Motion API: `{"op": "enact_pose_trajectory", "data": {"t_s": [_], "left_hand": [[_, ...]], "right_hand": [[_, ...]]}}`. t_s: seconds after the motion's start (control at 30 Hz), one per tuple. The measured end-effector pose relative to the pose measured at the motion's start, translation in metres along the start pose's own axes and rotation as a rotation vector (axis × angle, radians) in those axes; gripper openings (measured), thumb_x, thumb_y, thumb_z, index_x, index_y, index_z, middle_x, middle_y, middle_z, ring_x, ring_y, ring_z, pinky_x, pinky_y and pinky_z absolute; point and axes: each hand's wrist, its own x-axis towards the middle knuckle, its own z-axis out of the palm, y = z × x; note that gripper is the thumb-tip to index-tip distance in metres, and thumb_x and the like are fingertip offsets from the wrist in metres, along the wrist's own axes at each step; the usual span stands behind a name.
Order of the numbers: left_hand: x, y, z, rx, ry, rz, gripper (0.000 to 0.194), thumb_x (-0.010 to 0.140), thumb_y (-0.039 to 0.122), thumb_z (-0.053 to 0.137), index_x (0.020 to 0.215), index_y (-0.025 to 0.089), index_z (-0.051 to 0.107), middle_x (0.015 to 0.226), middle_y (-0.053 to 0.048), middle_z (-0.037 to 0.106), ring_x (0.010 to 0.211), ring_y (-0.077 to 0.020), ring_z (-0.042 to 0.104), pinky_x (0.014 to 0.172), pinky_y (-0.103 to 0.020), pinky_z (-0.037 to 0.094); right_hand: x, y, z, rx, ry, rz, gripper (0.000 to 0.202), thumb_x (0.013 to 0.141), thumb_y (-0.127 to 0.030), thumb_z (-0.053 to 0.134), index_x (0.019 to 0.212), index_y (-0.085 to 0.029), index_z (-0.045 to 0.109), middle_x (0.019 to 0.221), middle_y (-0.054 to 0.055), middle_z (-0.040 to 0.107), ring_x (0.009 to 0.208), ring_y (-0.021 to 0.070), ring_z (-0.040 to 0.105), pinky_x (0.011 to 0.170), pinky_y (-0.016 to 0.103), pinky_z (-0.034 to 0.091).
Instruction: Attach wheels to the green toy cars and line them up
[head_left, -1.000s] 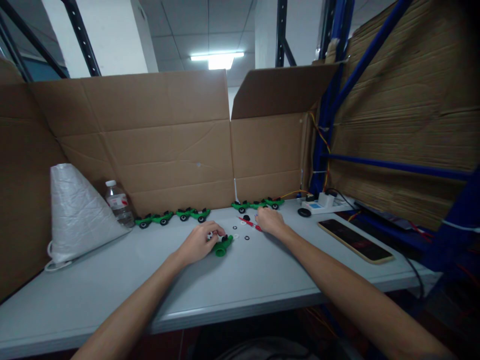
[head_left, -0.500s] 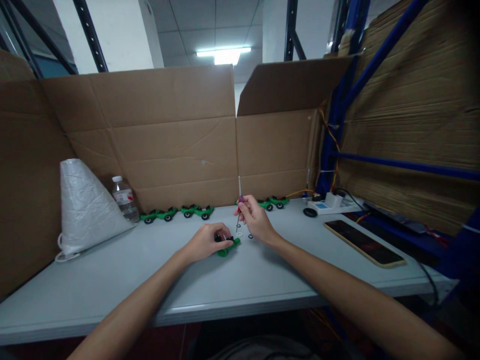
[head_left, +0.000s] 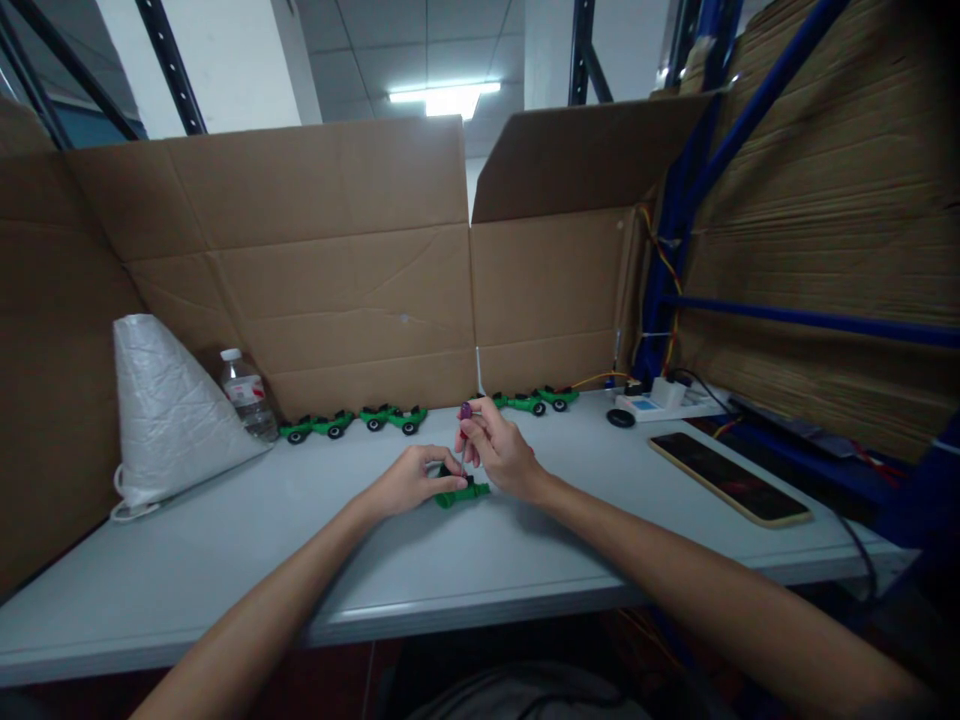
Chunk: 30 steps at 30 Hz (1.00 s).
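Near the middle of the table, my left hand (head_left: pixel 415 480) is closed on a green toy car (head_left: pixel 463 494), with fingers and thumb around its dark upper parts. The car's wheels are not visible on the side I see. My right hand (head_left: pixel 501 448) grips a small screwdriver (head_left: pixel 466 411) by its purple and red handle, upright above the car. Its thin shaft points down to the car's top by my left fingertips. I cannot tell whether the tip sits in a screw. The small rings beside the car are hidden behind my right hand.
Several green toy cars (head_left: pixel 394 419) line the back by the cardboard wall (head_left: pixel 345 300). At the left are a silvery bag (head_left: pixel 176 415) and a water bottle (head_left: pixel 247 393). A phone (head_left: pixel 727 478), a black disc (head_left: pixel 620 417) and a power strip (head_left: pixel 675 402) lie at the right.
My right hand has brought the screwdriver left and down, from beside the car to its top. My left hand stays on the car, which has shifted slightly.
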Motion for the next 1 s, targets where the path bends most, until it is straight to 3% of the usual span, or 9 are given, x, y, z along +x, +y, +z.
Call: {"op": "enact_pose_trajectory", "data": {"t_s": [0.57, 0.7, 0.87, 1.0], "left_hand": [[0.0, 0.007, -0.001, 0.004, -0.022, 0.019, 0.035, 0.092, 0.049, 0.073, 0.091, 0.014, 0.076, 0.094, -0.007, 0.077, 0.09, -0.0192, 0.068, 0.091, -0.031, 0.05], [0.0, 0.007, -0.002, 0.004, -0.03, 0.014, 0.036, 0.092, 0.05, 0.073, 0.091, 0.014, 0.077, 0.095, -0.007, 0.077, 0.091, -0.0196, 0.068, 0.091, -0.031, 0.051], [0.0, 0.007, -0.002, -0.009, -0.036, 0.01, 0.035, 0.093, 0.048, 0.073, 0.092, 0.014, 0.078, 0.099, -0.009, 0.078, 0.094, -0.0203, 0.069, 0.093, -0.031, 0.05], [0.0, 0.005, -0.002, -0.019, -0.047, 0.012, 0.035, 0.094, 0.047, 0.072, 0.093, 0.013, 0.078, 0.1, -0.009, 0.078, 0.093, -0.0201, 0.069, 0.089, -0.03, 0.05]], "right_hand": [[-0.004, 0.003, -0.002, -0.139, -0.023, -0.07, 0.023, 0.109, -0.046, 0.045, 0.118, -0.024, 0.047, 0.081, -0.001, 0.067, 0.06, 0.0135, 0.061, 0.058, 0.025, 0.047], [0.0, -0.003, -0.001, 0.017, -0.06, -0.018, 0.025, 0.106, -0.048, 0.051, 0.111, -0.025, 0.047, 0.083, -0.001, 0.068, 0.057, 0.0121, 0.06, 0.053, 0.023, 0.048], [0.01, -0.007, -0.001, 0.386, -0.132, 0.115, 0.038, 0.095, -0.054, 0.067, 0.101, -0.026, 0.043, 0.089, -0.001, 0.072, 0.045, 0.0086, 0.055, 0.039, 0.019, 0.041], [0.013, -0.006, -0.003, 0.534, -0.178, 0.187, 0.048, 0.088, -0.059, 0.074, 0.111, -0.025, 0.048, 0.084, -0.003, 0.069, 0.046, 0.0088, 0.057, 0.04, 0.019, 0.044]]}}
